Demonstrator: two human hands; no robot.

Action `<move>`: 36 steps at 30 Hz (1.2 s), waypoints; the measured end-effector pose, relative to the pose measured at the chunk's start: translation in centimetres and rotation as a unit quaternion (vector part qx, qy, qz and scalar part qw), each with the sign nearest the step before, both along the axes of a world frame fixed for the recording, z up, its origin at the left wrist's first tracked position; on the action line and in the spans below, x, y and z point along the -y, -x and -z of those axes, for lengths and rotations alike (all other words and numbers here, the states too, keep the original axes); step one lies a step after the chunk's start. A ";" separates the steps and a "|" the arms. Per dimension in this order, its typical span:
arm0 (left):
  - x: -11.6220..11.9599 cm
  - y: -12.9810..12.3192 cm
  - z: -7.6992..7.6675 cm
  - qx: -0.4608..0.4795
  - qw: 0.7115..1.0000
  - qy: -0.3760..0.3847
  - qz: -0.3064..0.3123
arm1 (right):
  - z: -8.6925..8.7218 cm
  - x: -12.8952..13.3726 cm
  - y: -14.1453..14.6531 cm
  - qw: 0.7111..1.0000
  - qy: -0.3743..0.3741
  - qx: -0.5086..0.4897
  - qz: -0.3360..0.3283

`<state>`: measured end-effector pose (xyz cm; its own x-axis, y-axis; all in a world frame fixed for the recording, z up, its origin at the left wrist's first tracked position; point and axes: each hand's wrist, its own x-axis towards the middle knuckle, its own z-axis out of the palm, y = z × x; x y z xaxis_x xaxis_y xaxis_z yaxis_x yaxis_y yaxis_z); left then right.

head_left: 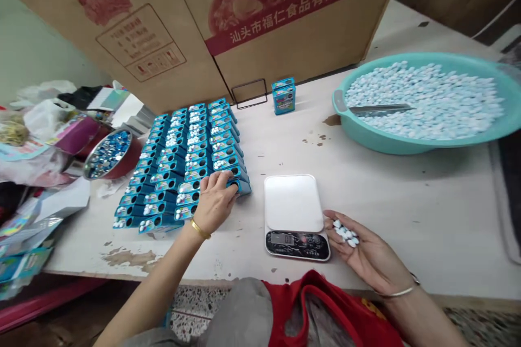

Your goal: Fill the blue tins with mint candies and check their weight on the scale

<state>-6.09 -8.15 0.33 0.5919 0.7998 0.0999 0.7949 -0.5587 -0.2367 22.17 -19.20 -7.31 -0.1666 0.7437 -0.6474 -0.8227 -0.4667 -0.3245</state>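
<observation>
My left hand (215, 198) is closed on a small blue box (243, 187) at the front right end of several rows of such boxes (163, 165). Many of those boxes bear white candies beside a dark round hole. Palm up, my right hand (366, 255) cups a small heap of white and pale blue candies (345, 233) by the right edge of a white kitchen scale (293, 203). Nothing lies on the scale's plate. A large turquoise basin (391, 143) at the right holds many candies and a metal tong-like tool (380, 109).
Large cardboard boxes (301, 27) stand along the back, with blue boxes (284, 96) and a thin wire frame (249, 93) in front. A red bowl (122, 154) of shiny blue pieces, plastic bags (49, 119) and packaging crowd the left.
</observation>
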 end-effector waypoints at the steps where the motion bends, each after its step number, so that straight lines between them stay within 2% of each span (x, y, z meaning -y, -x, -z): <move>1: 0.1 -0.9 -0.6 0.011 1.000 0.006 0.019 | -0.1 0.3 0.1 1.000 -0.007 0.004 -0.002; 4: 0.2 -4.6 -2.5 0.026 0.994 0.055 0.093 | -0.1 1.1 0.2 0.999 -0.029 0.015 0.000; 6: 0.1 -7.4 -3.0 0.014 0.987 0.079 0.141 | -0.1 1.6 0.1 0.999 -0.041 0.019 0.004; 10: -0.5 -12.0 -1.7 -0.028 0.971 0.104 0.212 | -0.1 2.5 -0.3 0.998 -0.043 0.039 0.013; 12: -0.8 -13.2 -1.1 -0.046 0.966 0.119 0.225 | -0.1 2.8 -0.6 0.998 -0.039 0.048 0.018; 14: -1.1 -13.5 -1.1 -0.046 0.963 0.133 0.228 | -0.2 3.0 -0.9 0.998 -0.034 0.054 0.022; 16: -1.3 -13.0 -1.8 -0.007 0.961 0.146 0.236 | -0.2 3.2 -1.3 0.997 -0.029 0.062 0.024; 18: -1.6 -11.8 -2.7 0.077 0.957 0.152 0.236 | -0.3 3.2 -1.7 0.997 -0.020 0.074 0.025; 20: -1.8 -10.0 -3.4 0.179 0.953 0.144 0.198 | -0.3 3.2 -2.0 0.996 -0.003 0.087 0.026; 22: -1.8 -7.9 -3.5 0.257 0.948 0.138 0.132 | -0.1 3.3 -2.3 0.995 0.015 0.093 0.023; 25: -1.4 -4.8 -2.3 0.320 0.935 0.146 0.043 | 0.1 3.3 -2.5 0.995 0.026 0.096 0.015; 28: -0.5 -2.7 -0.5 0.354 0.920 0.166 -0.009 | -0.1 3.0 -2.5 0.993 0.022 0.116 0.008; 32: 0.5 -1.6 1.3 0.376 0.908 0.183 -0.026 | -1.1 2.4 -2.5 0.988 0.017 0.155 -0.002; 36: 0.7 -1.6 1.9 0.375 0.909 0.180 -0.003 | -1.7 1.8 -2.4 0.984 0.005 0.177 -0.015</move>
